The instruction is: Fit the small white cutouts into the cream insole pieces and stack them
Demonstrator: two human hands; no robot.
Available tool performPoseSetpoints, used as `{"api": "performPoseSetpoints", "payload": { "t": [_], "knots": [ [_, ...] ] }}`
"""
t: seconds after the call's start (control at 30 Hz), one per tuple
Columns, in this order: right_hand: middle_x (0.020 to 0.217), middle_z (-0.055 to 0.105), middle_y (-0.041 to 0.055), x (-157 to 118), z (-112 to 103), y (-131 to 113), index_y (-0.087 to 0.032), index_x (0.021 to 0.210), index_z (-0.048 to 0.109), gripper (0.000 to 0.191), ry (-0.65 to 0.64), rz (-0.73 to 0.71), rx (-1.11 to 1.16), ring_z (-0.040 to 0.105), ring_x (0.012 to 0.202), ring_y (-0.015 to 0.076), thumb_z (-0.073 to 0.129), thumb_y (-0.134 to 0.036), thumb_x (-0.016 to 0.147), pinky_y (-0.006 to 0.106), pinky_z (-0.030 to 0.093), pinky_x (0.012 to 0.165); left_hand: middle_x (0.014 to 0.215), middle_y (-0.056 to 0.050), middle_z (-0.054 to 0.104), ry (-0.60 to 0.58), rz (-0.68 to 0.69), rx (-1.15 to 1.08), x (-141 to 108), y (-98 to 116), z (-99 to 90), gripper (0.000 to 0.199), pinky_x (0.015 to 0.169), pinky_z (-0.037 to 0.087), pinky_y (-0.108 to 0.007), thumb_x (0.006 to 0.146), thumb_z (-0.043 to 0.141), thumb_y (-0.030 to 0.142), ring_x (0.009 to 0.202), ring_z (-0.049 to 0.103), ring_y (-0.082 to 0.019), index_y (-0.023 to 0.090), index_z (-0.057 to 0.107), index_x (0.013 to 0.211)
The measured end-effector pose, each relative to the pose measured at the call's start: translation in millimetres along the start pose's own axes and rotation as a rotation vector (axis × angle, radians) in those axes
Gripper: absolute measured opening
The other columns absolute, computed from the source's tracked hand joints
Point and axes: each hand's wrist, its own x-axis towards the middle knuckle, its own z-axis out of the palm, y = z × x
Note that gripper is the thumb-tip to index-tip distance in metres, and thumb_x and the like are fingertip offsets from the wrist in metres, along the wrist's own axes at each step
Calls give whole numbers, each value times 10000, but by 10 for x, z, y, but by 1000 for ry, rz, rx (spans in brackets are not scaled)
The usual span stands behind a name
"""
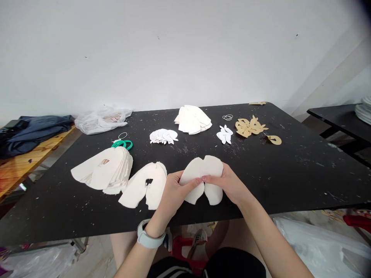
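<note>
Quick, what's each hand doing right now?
Left hand: closed on the left side of a white padded piece, thumb on top.
Right hand: closed on the right side of that same piece, thumb on top too.

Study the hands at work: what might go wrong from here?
The left hand and right hand pinch the held piece by its slit, which might crease it. The left hand is close to the neighbouring piece and may nudge it. The green handles lie by the stack; pulling them could disturb it.
</note>
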Motion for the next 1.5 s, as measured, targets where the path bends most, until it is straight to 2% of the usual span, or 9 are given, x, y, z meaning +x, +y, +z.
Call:
{"api": "performPoseSetpoints", "payload": {
  "t": [0.17,0.3,0.43,0.57,0.77,0.87,1.07,1.27,1.5],
  "knots": [
    [1038,755,72,64,-94,64,-218,1154,674,560,-70,119,193,704,960,272,871,-300,636,383,565,811,847,-83,751,-22,-40,-45,-4,-4,3,368,579,507,-267,762,775,474,735,662,-218,131,738,890],
    [1024,758,73,70,-136,66,-233,1194,668,510,-64,64,253,710,915,265,803,-389,728,377,555,801,877,-81,753,6,-44,-56,4,-30,-5,364,589,504,-263,765,775,468,733,656,-208,144,743,929],
    [1032,754,62,40,-180,13,-225,1191,684,420,-78,0,118,702,917,248,731,-396,810,352,539,803,812,-50,720,55,-5,-37,32,-69,-27,362,552,457,-234,811,715,504,671,604,-167,150,729,890],
    [969,756,56,15,-229,10,-211,1149,705,382,-40,-26,-76,697,841,240,730,-399,817,357,542,747,765,-27,671,22,23,11,57,-65,-40,373,542,424,-216,842,671,522,643,544,-138,151,706,862],
    [896,729,46,20,-221,3,-211,1093,714,331,-4,-48,-163,675,804,236,700,-427,841,332,542,663,623,10,561,16,4,71,97,-21,-14,434,478,331,-197,839,648,566,558,444,-103,141,657,753],
    [882,715,37,34,-208,-16,-213,1039,709,279,7,-71,-171,667,797,230,693,-414,846,319,536,650,673,-3,605,5,22,109,141,37,-32,420,499,355,-198,834,658,559,585,477,-110,142,669,788],
    [837,680,15,67,-219,-11,-207,963,680,193,12,-144,-303,609,717,172,681,-365,853,254,480,579,768,-48,686,-157,6,243,248,164,-118,415,531,407,-206,818,682,548,656,567,-145,136,725,838],
    [804,665,8,96,-201,1,-202,926,671,194,-10,-172,-328,604,695,160,661,-387,869,238,460,561,721,-70,705,-140,-59,219,269,153,-58,496,482,427,-208,854,607,602,577,591,-142,130,755,817],
    [769,727,44,151,-226,-7,-172,822,729,329,-63,-34,-357,662,686,210,664,-494,848,280,493,569,772,-78,735,-124,-71,209,328,62,-58,414,481,434,-205,833,667,548,589,623,-150,143,751,798]
  ]
}}
